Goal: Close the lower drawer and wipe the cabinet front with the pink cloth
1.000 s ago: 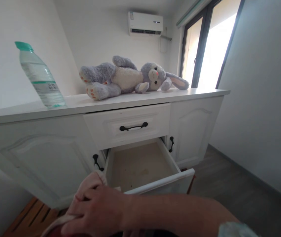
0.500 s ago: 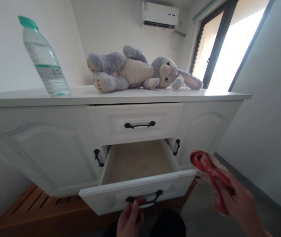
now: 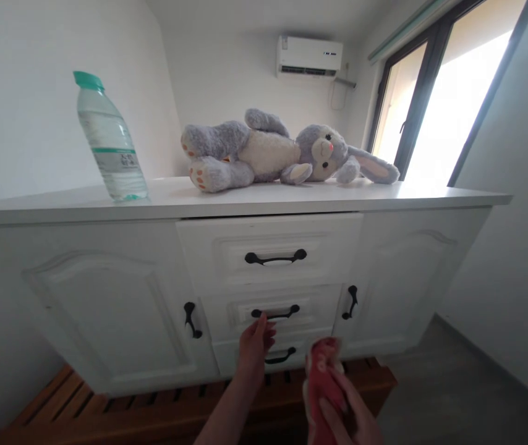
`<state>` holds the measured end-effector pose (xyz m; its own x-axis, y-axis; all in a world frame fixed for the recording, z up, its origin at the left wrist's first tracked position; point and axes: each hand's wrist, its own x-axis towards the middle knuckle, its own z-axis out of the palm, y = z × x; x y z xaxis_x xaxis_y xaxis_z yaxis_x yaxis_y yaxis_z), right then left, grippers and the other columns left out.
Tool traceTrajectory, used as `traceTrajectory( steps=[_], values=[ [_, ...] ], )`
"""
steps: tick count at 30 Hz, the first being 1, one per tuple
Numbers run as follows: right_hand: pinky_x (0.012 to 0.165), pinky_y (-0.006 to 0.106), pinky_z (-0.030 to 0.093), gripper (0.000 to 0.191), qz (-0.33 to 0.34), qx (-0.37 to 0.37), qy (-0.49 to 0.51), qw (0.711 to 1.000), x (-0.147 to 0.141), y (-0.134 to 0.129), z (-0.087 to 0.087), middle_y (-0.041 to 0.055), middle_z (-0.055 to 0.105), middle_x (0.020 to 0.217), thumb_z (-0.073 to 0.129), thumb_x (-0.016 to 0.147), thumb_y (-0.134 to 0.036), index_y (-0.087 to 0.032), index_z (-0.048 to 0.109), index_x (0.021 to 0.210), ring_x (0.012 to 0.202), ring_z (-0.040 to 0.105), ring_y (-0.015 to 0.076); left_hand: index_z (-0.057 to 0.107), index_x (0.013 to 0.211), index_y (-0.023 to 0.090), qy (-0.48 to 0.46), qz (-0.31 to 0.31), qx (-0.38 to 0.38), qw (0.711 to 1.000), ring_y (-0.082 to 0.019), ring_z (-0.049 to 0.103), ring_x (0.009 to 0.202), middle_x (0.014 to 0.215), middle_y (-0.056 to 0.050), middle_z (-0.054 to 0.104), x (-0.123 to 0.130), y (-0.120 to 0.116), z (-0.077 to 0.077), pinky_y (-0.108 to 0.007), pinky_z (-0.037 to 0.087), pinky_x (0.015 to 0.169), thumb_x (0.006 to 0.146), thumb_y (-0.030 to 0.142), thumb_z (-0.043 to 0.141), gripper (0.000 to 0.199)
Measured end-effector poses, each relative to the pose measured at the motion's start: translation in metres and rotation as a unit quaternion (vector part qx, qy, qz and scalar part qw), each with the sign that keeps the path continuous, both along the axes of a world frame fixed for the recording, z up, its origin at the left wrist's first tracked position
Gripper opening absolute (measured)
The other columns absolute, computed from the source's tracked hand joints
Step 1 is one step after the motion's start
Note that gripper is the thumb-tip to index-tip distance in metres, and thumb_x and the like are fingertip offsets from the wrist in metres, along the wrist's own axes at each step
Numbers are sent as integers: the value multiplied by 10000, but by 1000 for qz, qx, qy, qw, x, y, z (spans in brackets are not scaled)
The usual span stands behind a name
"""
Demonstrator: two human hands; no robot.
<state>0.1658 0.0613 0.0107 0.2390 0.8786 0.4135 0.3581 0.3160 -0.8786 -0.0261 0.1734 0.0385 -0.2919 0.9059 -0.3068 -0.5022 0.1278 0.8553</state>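
My left hand (image 3: 255,346) is at the left end of the black handle (image 3: 287,311) on the middle drawer (image 3: 236,307), its fingers closed on it. That drawer sits flush in the white cabinet (image 3: 106,315). To the right and lower, my right hand (image 3: 350,411) grips a crumpled red cloth (image 3: 323,377) with pale edges. The cloth hangs in front of the drawers' lower right side, beside the bottom drawer's handle (image 3: 281,356).
On the cabinet top (image 3: 166,196) a plush rabbit (image 3: 268,154) lies on its side and a water bottle (image 3: 113,145) with a green cap stands at left. A slatted wooden bench (image 3: 153,411) is underneath. Side doors flank the drawers.
The middle drawer went from pulled out to closed, and my left hand moved forward with it. My right hand brought the red cloth leftward and down. The view shifted slightly.
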Motion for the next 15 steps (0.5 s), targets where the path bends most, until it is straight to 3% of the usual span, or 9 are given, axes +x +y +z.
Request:
traceTrajectory(
  steps=[3, 6, 9, 11, 13, 15],
  values=[
    [971, 336, 548, 335, 115, 170, -181, 962, -51, 49, 49, 100, 648, 1271, 542, 952, -312, -276, 649, 1267, 1168, 630, 236, 711, 1068, 156, 103, 53, 43, 992, -214, 718, 837, 1124, -154, 748, -12, -32, 15, -353, 556, 755, 799, 649, 581, 577],
    [1006, 328, 520, 367, 230, 226, -282, 903, -123, 98, 84, 92, 633, 1259, 519, 970, -230, -230, 581, 1332, 1145, 603, 205, 503, 1396, 263, 219, 195, 65, 954, -273, 648, 1184, 1415, -131, 614, -34, -63, 26, -435, 483, 1048, 881, 624, 458, 631],
    [977, 354, 518, 277, 261, 334, -391, 817, -195, 134, 87, 99, 649, 1198, 517, 972, -232, -146, 630, 1210, 1096, 589, 231, 384, 1497, 191, 354, 258, 59, 897, -305, 371, 1471, 1590, -167, 426, -65, -64, 26, -477, 263, 1234, 911, 591, 415, 710],
    [960, 366, 512, 225, 248, 378, -426, 783, -224, 148, 81, 109, 654, 1170, 497, 980, -225, -115, 650, 1103, 1079, 585, 240, 384, 1491, 109, 423, 264, 84, 863, -298, 291, 1513, 1615, -208, 367, -84, -51, 20, -485, 193, 1263, 944, 553, 347, 705],
    [928, 378, 510, 198, 223, 376, -424, 793, -226, 156, 73, 99, 665, 1107, 499, 981, -234, -123, 652, 1039, 1017, 596, 231, 431, 1459, 89, 476, 261, 110, 832, -285, 317, 1503, 1592, -223, 401, -89, -35, 13, -497, 206, 1262, 967, 505, 295, 659],
    [882, 374, 512, 181, 184, 346, -386, 835, -198, 160, 67, 71, 673, 999, 500, 984, -245, -154, 656, 982, 921, 604, 209, 489, 1424, 118, 516, 227, 129, 816, -275, 354, 1487, 1564, -209, 452, -74, -22, 7, -518, 238, 1254, 975, 457, 310, 590]
  ],
)
